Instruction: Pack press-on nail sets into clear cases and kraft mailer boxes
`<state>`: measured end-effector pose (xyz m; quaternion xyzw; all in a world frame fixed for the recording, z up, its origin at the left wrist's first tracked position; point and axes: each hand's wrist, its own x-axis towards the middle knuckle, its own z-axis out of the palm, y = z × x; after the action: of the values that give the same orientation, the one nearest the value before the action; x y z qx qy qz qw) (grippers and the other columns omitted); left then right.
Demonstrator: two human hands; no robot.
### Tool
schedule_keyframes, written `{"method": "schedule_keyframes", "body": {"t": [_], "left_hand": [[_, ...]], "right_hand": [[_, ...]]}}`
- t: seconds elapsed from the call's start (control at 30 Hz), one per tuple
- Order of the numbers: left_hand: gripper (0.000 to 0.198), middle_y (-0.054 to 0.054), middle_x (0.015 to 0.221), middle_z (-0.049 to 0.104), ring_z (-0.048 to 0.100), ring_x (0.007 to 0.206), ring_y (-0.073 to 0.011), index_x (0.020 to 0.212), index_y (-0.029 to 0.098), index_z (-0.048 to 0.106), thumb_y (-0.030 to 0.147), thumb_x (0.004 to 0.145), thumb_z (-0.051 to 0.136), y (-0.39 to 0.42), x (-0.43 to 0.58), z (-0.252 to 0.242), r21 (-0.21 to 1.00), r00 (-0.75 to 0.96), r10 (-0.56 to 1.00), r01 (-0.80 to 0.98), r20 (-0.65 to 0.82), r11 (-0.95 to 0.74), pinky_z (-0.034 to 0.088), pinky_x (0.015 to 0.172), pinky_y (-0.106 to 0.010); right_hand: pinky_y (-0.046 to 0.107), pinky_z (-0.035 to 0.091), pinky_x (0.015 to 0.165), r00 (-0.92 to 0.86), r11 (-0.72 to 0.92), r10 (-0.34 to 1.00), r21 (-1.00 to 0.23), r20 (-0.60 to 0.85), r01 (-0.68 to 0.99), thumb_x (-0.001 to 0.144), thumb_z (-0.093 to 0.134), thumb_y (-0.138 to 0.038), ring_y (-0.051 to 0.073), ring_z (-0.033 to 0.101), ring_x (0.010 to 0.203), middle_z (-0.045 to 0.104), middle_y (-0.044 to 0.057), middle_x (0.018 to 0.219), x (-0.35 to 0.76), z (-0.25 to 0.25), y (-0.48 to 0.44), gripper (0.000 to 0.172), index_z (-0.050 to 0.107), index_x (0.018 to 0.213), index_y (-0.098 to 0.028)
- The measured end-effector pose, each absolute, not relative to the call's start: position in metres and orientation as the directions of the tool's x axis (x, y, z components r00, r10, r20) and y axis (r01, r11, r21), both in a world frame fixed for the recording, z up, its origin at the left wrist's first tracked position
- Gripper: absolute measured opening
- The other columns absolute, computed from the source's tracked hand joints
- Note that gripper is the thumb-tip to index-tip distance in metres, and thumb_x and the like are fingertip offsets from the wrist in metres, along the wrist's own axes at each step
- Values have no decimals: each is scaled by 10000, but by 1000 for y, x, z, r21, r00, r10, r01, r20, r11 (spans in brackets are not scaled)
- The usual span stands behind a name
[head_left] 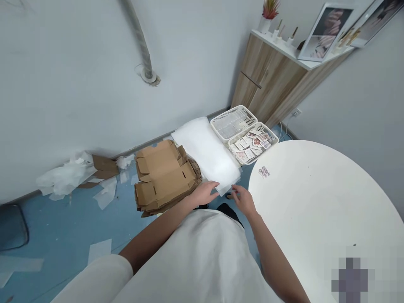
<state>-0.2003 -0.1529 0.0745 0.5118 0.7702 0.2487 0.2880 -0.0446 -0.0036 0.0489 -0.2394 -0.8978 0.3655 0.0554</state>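
A stack of white foam sheets [206, 151] lies on the floor ahead of me. My left hand [205, 192] rests on the near corner of the stack with its fingers stretched flat. My right hand [241, 198] hovers just to the right of that corner, fingers slightly curled and apart, holding nothing I can make out. A pile of flattened cardboard boxes [164, 176] sits directly left of the sheets.
Two white plastic baskets stand past the sheets: one with clear bags [232, 121], one with small printed packets [254, 143]. A round white table [322, 210] carries a small sticker strip [264, 171]. Torn paper scraps [69, 174] litter the blue floor. A wooden cabinet [268, 80] stands behind.
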Motion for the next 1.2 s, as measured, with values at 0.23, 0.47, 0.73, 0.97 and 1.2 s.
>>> {"method": "schedule_keyframes", "body": {"t": [0.23, 0.47, 0.73, 0.97, 1.2], "left_hand": [[403, -68, 1188, 554, 536, 1052, -199, 1178, 181, 476, 341, 808, 478, -138, -231, 85, 680, -283, 955, 684, -87, 265, 429, 873, -313], [453, -82, 1186, 542, 505, 1082, -229, 1199, 182, 448, 376, 793, 492, -112, -261, 96, 649, -251, 959, 709, -132, 275, 403, 881, -338], [449, -94, 1219, 508, 471, 1104, -235, 1219, 172, 422, 377, 820, 453, -65, -305, 94, 602, -266, 930, 709, -253, 366, 380, 880, -344], [404, -88, 1224, 499, 432, 1133, -253, 1177, 206, 457, 348, 801, 496, 18, -342, 82, 475, -286, 923, 795, -256, 378, 339, 902, -392], [561, -134, 1385, 318, 212, 1288, -294, 1301, 171, 337, 359, 800, 506, 97, -372, 55, 361, -339, 921, 848, -193, 388, 208, 997, -457]], "right_hand": [[303, 503, 625, -873, 609, 480, -683, -87, 403, 828, 406, -323, 178, 617, 778, 643, 71, 968, -82, 82, 0, 322, 553, 1087, -201], [305, 490, 605, -848, 572, 517, -691, -115, 442, 801, 450, -356, 199, 604, 842, 641, 82, 1000, -114, 100, 37, 346, 565, 1086, -196], [324, 483, 670, -801, 453, 588, -774, -114, 443, 773, 484, -380, 203, 606, 847, 658, 85, 959, -175, 82, 107, 358, 579, 1057, -184], [353, 444, 793, -801, 571, 598, -685, -31, 453, 796, 455, -328, 206, 594, 876, 652, 88, 974, -229, 55, 181, 330, 579, 1058, -169], [468, 248, 942, -830, 762, 556, -374, -41, 529, 802, 429, -252, 270, 491, 1062, 589, 126, 1126, -279, 27, 236, 377, 513, 1157, -161]]}}
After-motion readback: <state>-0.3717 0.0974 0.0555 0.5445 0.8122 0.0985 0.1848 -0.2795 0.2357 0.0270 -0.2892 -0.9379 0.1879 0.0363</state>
